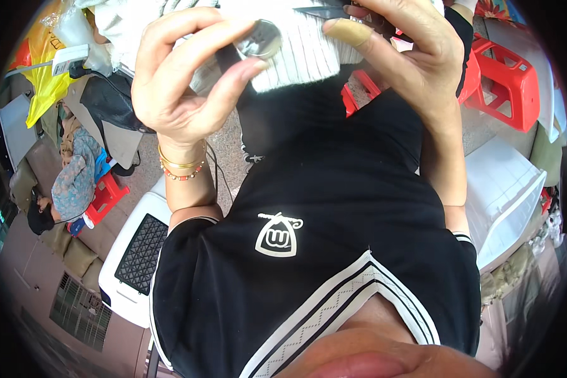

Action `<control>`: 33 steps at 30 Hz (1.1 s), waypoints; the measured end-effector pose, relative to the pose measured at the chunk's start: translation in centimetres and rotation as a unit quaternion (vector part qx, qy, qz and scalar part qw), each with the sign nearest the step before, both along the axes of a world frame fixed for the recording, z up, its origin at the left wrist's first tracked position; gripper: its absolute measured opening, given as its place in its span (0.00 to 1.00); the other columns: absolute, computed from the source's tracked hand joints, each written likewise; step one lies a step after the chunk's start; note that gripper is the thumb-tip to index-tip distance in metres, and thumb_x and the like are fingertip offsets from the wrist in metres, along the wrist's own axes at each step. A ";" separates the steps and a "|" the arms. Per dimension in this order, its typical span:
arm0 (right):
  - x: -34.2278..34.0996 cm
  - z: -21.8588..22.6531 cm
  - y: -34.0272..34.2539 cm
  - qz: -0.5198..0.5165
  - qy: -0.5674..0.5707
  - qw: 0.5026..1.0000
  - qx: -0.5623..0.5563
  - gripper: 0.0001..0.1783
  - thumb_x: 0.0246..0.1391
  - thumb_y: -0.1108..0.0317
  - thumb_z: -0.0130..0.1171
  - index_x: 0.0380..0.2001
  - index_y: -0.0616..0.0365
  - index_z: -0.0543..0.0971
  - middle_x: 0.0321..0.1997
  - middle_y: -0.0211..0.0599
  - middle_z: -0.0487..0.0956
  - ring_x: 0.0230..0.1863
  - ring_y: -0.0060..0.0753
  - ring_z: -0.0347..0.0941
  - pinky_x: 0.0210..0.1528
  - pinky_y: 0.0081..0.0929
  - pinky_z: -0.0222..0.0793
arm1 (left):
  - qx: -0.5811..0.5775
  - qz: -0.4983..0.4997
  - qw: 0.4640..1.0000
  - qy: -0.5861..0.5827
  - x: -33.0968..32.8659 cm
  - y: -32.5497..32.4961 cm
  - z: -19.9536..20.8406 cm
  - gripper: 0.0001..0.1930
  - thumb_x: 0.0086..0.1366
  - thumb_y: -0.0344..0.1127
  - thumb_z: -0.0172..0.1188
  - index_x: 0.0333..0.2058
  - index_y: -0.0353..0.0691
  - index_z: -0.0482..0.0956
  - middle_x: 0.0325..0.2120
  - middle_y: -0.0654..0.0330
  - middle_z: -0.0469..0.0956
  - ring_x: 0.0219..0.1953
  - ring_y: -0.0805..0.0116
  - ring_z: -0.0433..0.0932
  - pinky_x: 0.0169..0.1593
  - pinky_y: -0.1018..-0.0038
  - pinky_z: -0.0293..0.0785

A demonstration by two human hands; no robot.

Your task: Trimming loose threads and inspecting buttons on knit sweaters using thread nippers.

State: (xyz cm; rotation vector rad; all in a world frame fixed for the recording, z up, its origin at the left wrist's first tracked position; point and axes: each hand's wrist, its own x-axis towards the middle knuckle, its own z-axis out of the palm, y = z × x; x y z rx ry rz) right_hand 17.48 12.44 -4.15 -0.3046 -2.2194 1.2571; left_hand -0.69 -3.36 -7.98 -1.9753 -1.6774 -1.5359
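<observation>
My left hand (183,82) is closed, pinching a large round shiny grey button (260,39) between thumb and fingertips. The button lies against a white ribbed knit piece (302,53), whose lower edge hangs in front of my black clothing. My right hand (416,60) is closed at the knit's other side, its thumb wearing a tan cover (348,31). From under its fingers a dark pointed blade (321,11) reaches left over the knit. The blade's handle is hidden by the hand, so its exact kind cannot be told.
Red plastic stools (504,82) and a white plastic bin (501,195) are on the right. At left are a yellow bag (41,88), a black bag (107,101), a white power strip (69,60) and a seated person (75,179). Beside my left arm stands a white panelled unit (120,258).
</observation>
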 end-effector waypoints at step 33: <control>-0.3 2.6 -1.2 0.004 -0.084 0.991 0.105 0.20 0.42 0.72 0.70 0.42 0.60 0.81 0.26 0.33 0.74 0.24 0.29 0.70 0.25 0.23 0.66 | -0.036 0.082 0.976 -0.201 2.7 0.2 0.9 0.07 0.60 0.25 0.61 0.35 0.29 0.84 0.34 0.51 0.80 0.37 0.70 0.76 0.44 0.78 0.69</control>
